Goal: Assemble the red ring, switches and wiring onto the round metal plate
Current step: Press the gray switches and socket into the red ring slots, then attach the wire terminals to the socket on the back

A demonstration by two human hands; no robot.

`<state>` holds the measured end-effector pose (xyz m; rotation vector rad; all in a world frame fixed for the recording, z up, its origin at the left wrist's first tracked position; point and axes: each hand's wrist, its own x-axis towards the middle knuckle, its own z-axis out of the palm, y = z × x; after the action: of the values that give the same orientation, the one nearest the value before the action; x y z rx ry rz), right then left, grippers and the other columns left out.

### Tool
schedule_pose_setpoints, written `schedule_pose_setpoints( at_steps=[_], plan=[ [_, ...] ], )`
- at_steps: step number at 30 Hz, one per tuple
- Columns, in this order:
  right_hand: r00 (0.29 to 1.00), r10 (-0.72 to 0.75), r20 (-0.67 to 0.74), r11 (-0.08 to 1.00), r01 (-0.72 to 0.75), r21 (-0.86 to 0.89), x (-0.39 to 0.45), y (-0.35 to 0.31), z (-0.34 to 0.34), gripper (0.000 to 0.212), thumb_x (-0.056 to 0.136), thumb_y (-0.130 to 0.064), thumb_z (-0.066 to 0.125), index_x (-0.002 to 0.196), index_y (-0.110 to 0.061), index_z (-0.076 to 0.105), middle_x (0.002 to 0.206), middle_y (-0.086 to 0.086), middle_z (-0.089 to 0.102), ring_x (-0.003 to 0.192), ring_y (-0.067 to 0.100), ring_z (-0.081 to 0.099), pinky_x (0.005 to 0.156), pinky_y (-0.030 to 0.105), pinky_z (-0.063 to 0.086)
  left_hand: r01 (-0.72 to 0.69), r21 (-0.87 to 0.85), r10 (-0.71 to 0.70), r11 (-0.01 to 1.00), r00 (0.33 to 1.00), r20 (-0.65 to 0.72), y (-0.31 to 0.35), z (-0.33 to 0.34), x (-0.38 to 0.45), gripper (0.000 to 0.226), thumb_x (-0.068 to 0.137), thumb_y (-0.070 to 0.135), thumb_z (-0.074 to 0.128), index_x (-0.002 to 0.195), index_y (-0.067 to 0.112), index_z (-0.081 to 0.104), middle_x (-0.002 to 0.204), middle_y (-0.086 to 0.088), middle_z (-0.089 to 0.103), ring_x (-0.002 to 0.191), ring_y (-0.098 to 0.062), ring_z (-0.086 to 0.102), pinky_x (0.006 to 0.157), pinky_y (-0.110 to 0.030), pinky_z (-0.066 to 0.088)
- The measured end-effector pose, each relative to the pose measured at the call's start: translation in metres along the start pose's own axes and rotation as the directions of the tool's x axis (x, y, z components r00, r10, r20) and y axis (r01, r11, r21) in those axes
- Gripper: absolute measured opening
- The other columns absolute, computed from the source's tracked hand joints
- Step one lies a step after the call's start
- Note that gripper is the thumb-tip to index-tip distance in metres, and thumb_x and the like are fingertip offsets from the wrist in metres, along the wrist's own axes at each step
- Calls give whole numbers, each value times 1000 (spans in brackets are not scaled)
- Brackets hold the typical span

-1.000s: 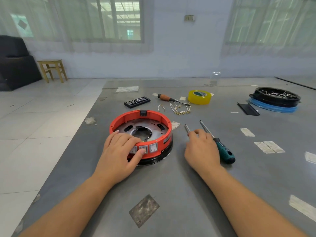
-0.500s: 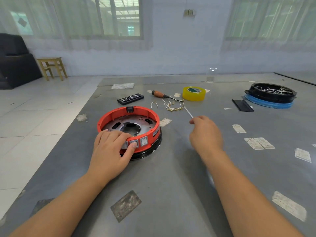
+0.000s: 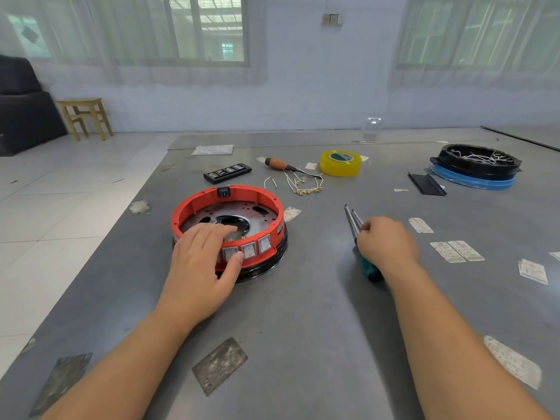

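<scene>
Beyond red ring (image 3: 266,204): yellow tape (image 3: 341,163).

red ring (image 3: 185,211): matt plastic | round metal plate (image 3: 212,214): dull bare metal, perforated | base under ring (image 3: 266,263): glossy black | table (image 3: 303,313): smooth grey, slight sheen, scuffed patches | tape roll (image 3: 341,163): glossy translucent yellow | stool (image 3: 85,116): bare wood | screwdriver handle (image 3: 370,269): teal plastic, shafts shiny metal
</scene>
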<state>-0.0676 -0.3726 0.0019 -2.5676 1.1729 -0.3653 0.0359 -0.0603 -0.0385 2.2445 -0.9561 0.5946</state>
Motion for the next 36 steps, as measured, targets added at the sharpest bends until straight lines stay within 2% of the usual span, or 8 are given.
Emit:
schedule_pose_setpoints(
  at_steps=[6, 9, 13, 17, 21, 26, 31, 36],
  plan=[
    [999, -22, -25, 999, 22, -34, -2, 0, 5, 28, 93, -20, 46, 108, -21, 71, 116, 9, 64, 96, 35, 59, 74, 36, 46, 16, -33, -15, 999, 999, 35, -20, -16, 1, 35, 93, 38, 49, 119, 20, 64, 120, 4, 64, 125, -21, 55, 121, -50, 34],
    [988, -99, -117, 992, 90, -84, -6, -5, 9, 32, 99, -30, 48, 121, -18, 66, 129, 9, 59, 110, 36, 60, 86, 42, 49, 12, -11, -12, 1000, 997, 71, -23, -15, 0, 33, 96, 38, 53, 121, 23, 65, 114, 8, 65, 118, -19, 58, 125, -46, 26],
    [897, -359, -257, 923, 382, 47, -29, -34, 19, 45, 101, -39, 51, 140, -17, 55, 149, 5, 47, 126, 31, 56, 101, 44, 46, 4, 43, -7, 999, 997, 72, -16, -15, -2, 32, 99, 54, 61, 122, 34, 69, 114, 17, 68, 116, -12, 59, 106, -32, 29],
    [851, -502, -153, 815, 525, 244, -67, -71, 44, 48, 101, -63, 33, 142, -43, 46, 160, -7, 29, 127, 24, 56, 95, 42, 49, -35, 123, 30, 992, 999, 40, 0, -13, -3, 42, 92, 66, 62, 116, 34, 74, 104, 16, 73, 104, -10, 62, 87, -29, 28],
    [880, -470, -76, 779, 454, 432, -83, -86, 63, 54, 95, -72, 22, 129, -42, 51, 144, -8, 46, 125, 23, 54, 101, 42, 48, -89, 78, 91, 993, 996, -25, 10, -14, 0, 47, 90, 67, 53, 108, 31, 77, 98, 16, 73, 100, -8, 63, 83, -33, 38],
    [911, -407, -58, 746, 369, 554, -77, -87, 63, 45, 84, -74, 35, 110, -42, 54, 122, -16, 54, 113, 12, 54, 95, 35, 49, 202, -262, -253, 944, 951, -176, -22, -24, 39, 19, 96, 47, 58, 104, 35, 71, 96, 29, 65, 93, 10, 58, 83, -8, 40],
    [919, -391, -53, 683, 328, 653, -66, -82, 65, 37, 85, -49, 45, 119, -43, 57, 119, -25, 60, 109, -2, 55, 92, 27, 46, 628, -378, -606, 680, 772, 192, -63, -26, 80, 32, 103, 39, 63, 129, 21, 68, 127, 1, 67, 123, -20, 62, 108, -36, 45],
    [924, -380, 45, 554, 188, 811, -49, -77, 67, 52, 82, -46, 55, 133, -45, 49, 128, -30, 61, 116, -9, 59, 95, 22, 49, 688, -687, -476, 234, 697, 536, -67, -19, 74, 35, 106, 29, 51, 128, 14, 74, 124, -18, 75, 120, -37, 69, 107, -50, 52]
  ],
)
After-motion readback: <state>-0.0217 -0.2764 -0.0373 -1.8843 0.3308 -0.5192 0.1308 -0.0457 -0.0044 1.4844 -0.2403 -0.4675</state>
